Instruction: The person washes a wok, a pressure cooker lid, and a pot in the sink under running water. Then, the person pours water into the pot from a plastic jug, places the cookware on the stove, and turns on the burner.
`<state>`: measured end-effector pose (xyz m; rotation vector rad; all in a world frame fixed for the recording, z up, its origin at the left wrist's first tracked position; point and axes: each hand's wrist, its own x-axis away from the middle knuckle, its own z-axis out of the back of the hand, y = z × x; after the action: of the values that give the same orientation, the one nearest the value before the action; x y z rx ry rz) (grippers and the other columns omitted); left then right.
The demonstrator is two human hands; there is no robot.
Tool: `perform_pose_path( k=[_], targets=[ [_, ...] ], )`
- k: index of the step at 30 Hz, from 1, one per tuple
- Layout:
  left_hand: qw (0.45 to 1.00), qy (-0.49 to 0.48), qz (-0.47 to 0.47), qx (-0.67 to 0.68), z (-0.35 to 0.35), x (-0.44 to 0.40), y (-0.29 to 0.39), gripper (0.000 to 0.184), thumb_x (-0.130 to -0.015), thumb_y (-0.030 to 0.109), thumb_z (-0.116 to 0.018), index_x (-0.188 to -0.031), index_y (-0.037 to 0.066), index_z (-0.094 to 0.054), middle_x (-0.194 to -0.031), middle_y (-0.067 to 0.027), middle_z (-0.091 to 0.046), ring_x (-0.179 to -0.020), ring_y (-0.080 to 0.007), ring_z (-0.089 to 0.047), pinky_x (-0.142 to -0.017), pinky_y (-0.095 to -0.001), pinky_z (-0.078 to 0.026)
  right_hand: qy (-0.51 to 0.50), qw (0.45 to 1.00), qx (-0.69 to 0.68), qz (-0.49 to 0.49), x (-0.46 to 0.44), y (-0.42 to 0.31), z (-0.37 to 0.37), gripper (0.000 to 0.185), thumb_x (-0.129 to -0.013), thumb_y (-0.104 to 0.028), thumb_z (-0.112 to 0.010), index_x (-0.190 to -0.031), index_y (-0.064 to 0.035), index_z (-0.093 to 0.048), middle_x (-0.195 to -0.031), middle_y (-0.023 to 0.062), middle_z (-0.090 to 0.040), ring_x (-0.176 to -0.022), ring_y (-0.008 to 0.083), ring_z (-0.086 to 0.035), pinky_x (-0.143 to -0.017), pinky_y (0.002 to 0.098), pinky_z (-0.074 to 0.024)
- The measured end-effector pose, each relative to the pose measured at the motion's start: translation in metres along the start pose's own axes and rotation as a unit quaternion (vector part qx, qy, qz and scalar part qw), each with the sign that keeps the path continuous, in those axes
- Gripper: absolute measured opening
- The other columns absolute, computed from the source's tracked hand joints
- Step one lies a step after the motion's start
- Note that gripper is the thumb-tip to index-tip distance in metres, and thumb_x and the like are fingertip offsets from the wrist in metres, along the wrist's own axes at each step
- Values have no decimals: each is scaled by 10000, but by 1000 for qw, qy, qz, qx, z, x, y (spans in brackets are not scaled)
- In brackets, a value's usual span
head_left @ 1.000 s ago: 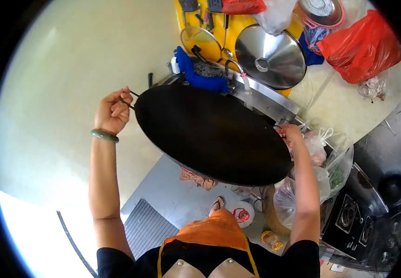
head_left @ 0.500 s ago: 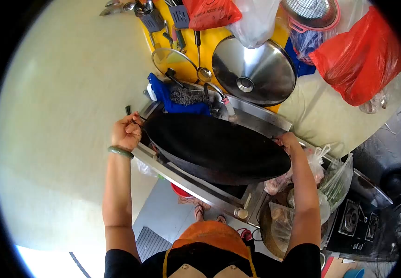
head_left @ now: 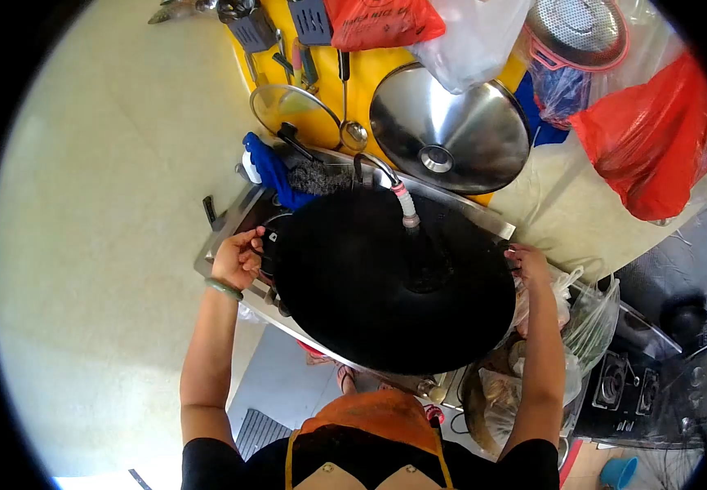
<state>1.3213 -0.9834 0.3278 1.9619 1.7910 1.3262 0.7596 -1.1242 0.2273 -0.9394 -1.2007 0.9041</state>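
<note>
A large black wok [head_left: 386, 302] lies over the sink [head_left: 472, 214], its inside facing up. My left hand [head_left: 239, 259], with a green bangle at the wrist, is closed on the wok's left handle. On the right side my right hand [head_left: 528, 264] grips the other handle. The faucet [head_left: 402, 200] hangs over the wok's upper part, and water appears to fall from its tip into a wet patch. A blue cloth [head_left: 272, 171] and a dark mesh scrubber [head_left: 319, 176] rest at the sink's upper left.
Behind the sink are a steel lid [head_left: 468, 114], a glass lid [head_left: 292, 110], a ladle [head_left: 353, 135] and a red bag [head_left: 655, 139]. Plastic bags [head_left: 592, 322] of food sit right of the wok, near a gas stove [head_left: 627, 388].
The wok has come down from a raised, tilted position to a more level one under the faucet. Both hands have kept their hold on its handles, and the view has shifted.
</note>
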Motion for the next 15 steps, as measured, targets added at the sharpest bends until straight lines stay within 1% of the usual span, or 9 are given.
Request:
perform_pose_path(
  k=[1,4,7,10,13,15],
  targets=[
    [999,19,-7,-34,3,-5,-3,163,-911,149,-464,-943,23,-562,-635,13,-488,-386,-22,-264,-337,-165,-206,2,1000,-5,6,1,0,0,355,-771,-54,-503,-1113,25,-556,-778,61,-646,-519,79,-476,-413,233,-368],
    [997,5,-19,-78,8,-13,-6,149,-902,149,-475,-925,36,-570,-651,15,-486,-391,-12,-274,-318,-151,-218,18,1000,-16,5,24,-17,-2,353,-773,-49,-493,-1112,28,-554,-770,50,-637,-479,63,-423,-403,214,-353],
    [995,-5,-19,-95,12,-19,-7,164,-907,164,-477,-919,33,-576,-647,25,-475,-389,-10,-271,-318,-151,-220,32,998,-33,33,29,-14,4,353,-775,-32,-486,-1113,45,-552,-783,82,-647,-488,74,-427,-442,200,-362],
    [994,-10,-15,-109,12,-22,-5,184,-928,158,-430,-951,24,-553,-638,20,-470,-387,-26,-272,-336,-173,-223,12,997,-65,46,31,-15,13,338,-775,-17,-489,-1097,69,-548,-768,91,-644,-482,66,-422,-423,200,-344],
    [993,-11,-11,-118,14,-23,-7,179,-925,154,-427,-949,23,-547,-641,20,-463,-388,-30,-276,-336,-181,-232,31,996,-66,50,40,-18,12,302,-791,8,-474,-1075,72,-554,-760,68,-633,-475,50,-414,-404,174,-325],
    [993,-11,-4,-119,14,-23,-7,176,-923,152,-428,-948,23,-546,-640,18,-465,-390,-32,-278,-337,-183,-235,34,996,-65,51,42,-17,13,304,-786,19,-474,-1074,77,-554,-760,71,-633,-474,50,-413,-409,174,-328]
  ],
)
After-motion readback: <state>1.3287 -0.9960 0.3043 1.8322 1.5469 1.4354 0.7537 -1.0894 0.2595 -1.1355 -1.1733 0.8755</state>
